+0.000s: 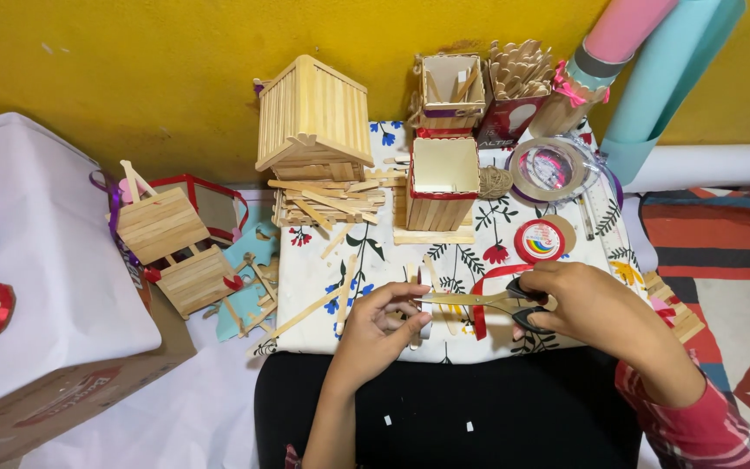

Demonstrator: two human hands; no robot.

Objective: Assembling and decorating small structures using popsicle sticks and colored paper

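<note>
We seem to be in a home craft corner, seated on the floor against a yellow wall (132, 61). A patterned rug (731, 278) lies at our right, and a low counter (366, 339) under a flowered cloth carries a small stick house (314, 117), stick boxes (440, 182), loose craft sticks (327, 204) and tape rolls (553, 169). Rolled sheets of coloured paper (661, 69) lean against the wall, and a cardboard box (71, 391) sits at our left.

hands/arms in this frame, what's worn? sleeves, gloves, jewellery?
Both hands bare: no gloves, rings or watch visible. Left hand and its forearm are uncovered in view. Right hand is bare to the wrist, then a red plaid sleeve with light stripes.
</note>
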